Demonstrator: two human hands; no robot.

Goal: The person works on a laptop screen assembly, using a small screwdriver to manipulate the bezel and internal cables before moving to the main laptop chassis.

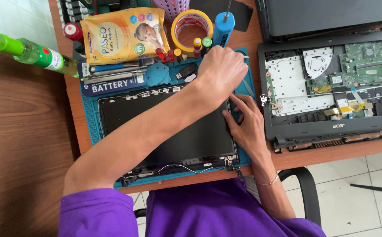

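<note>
A black laptop screen panel lies face up on a blue work mat, with thin cables along its near edge. My left hand reaches across it to the panel's far right corner, fingers closed around a thin pale tool whose tip sticks out to the right. My right hand, with a bracelet at the wrist, lies flat with its fingers pressing on the panel's right edge. The corner under my left hand is hidden.
An opened laptop base with a bare circuit board sits to the right. Behind the mat are a yellow wipes packet, a yellow tape roll, a blue screwdriver handle, a green bottle and a blue box.
</note>
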